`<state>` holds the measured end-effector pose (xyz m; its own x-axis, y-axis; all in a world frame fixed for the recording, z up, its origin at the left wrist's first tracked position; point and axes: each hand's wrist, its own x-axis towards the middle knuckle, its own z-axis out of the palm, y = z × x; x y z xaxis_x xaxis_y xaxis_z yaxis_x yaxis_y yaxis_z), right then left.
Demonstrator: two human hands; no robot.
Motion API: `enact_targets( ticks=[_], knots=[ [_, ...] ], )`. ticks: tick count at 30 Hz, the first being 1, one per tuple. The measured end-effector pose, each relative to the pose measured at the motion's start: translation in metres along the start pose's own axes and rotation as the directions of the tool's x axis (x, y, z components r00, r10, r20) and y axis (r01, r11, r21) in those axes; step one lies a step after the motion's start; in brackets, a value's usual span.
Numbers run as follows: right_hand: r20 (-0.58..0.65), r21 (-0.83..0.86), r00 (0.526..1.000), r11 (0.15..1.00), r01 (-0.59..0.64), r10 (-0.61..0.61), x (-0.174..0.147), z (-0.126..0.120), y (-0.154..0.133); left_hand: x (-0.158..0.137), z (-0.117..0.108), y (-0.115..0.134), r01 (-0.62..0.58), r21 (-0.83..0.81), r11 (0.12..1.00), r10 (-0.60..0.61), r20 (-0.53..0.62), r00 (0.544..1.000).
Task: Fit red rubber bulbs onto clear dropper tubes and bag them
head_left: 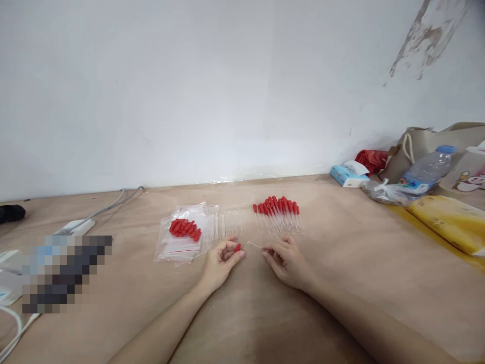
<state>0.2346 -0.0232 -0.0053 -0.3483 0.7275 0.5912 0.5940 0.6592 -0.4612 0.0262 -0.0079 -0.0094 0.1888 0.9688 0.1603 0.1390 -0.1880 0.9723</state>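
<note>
Red cap [238,247], pinched between thumb and fingers of the left hand [220,260], low over a brown-covered tabletop [341,222]. Just apart from a thin clear tube [254,245], held in the closed fingertips of the right hand [286,259]. Probably light, soft and squeezable, best gripped around the sides; opposite, likely stiff, slick and fragile, best held lightly near one end. Beyond, loose red caps [184,228] on clear bags [170,254], beside red-topped tubes [279,213] fanned out at right.

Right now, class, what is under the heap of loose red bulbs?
Flat clear plastic bags show around the heap of loose red bulbs; what lies directly beneath is covered.
</note>
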Motion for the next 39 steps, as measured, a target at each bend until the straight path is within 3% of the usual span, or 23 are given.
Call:
enact_targets(
  ticks=[3, 6, 14, 22, 26, 32, 39],
  knots=[
    [0.014, 0.008, 1.000, 1.000, 0.024, -0.024, -0.001, 0.002, -0.002, -0.002, 0.000, -0.003, -0.086, 0.142, 0.986, 0.088, -0.006, 0.996],
    [0.034, 0.010, 0.998, 0.999, 0.046, -0.046, -0.002, 0.002, -0.003, -0.003, 0.002, -0.004, -0.095, 0.244, 0.965, 0.092, 0.022, 0.996],
    [0.112, 0.007, 0.992, 0.999, 0.053, -0.054, -0.003, 0.000, -0.004, -0.005, -0.001, -0.001, -0.278, 0.318, 0.906, 0.263, 0.091, 0.961],
    [0.262, -0.109, 0.962, 0.988, 0.107, -0.075, 0.000, -0.015, 0.003, -0.015, 0.001, 0.011, -0.310, 0.351, 0.884, 0.210, 0.297, 0.932],
    [0.252, -0.181, 0.965, 0.976, 0.122, -0.074, -0.002, -0.011, 0.001, -0.015, 0.003, 0.015, -0.321, 0.413, 0.852, 0.195, 0.319, 0.927],
    [0.263, -0.131, 0.963, 0.987, 0.089, -0.052, -0.004, -0.002, -0.004, -0.015, 0.003, 0.016, -0.390, 0.461, 0.798, 0.216, 0.385, 0.897],
    [0.275, -0.125, 0.961, 0.989, 0.075, -0.038, -0.002, -0.003, -0.011, -0.013, 0.001, 0.018, -0.401, 0.445, 0.800, 0.222, 0.402, 0.888]
  ],
)
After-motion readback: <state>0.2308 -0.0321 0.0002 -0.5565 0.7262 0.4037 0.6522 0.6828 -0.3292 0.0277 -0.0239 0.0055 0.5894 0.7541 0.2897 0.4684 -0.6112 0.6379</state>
